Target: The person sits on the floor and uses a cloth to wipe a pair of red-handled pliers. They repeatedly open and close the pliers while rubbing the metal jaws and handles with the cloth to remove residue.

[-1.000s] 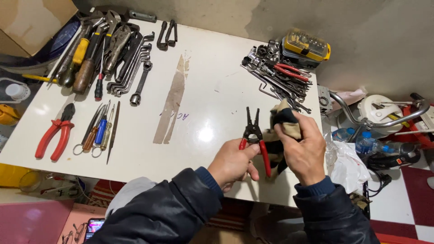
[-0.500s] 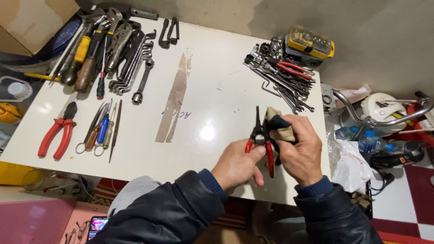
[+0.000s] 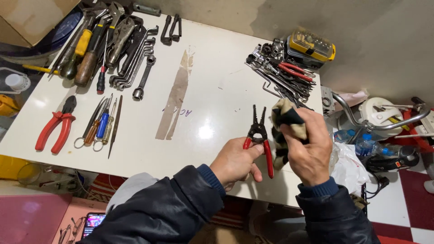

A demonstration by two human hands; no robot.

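Observation:
My left hand [image 3: 236, 161] grips the red handles of a small pair of black-jawed pliers [image 3: 258, 131], jaws pointing away from me over the white table [image 3: 212, 68]. My right hand [image 3: 309, 149] is closed around a crumpled cream and black rag [image 3: 285, 118], held just to the right of the pliers' jaws. Both hands hover near the table's front right edge. Dark jacket sleeves cover both arms.
Wrenches, screwdrivers and locking pliers [image 3: 113, 45] lie at the back left. Red-handled pliers [image 3: 56, 129] and small screwdrivers [image 3: 103, 124] sit at the left front. A pile of keys and sockets [image 3: 280, 74] with a yellow case [image 3: 312, 45] is at the back right. Brown tape strip [image 3: 176, 95] marks the middle.
The pliers have come up more upright in my left hand, and my right hand with the rag has shifted up alongside the jaws.

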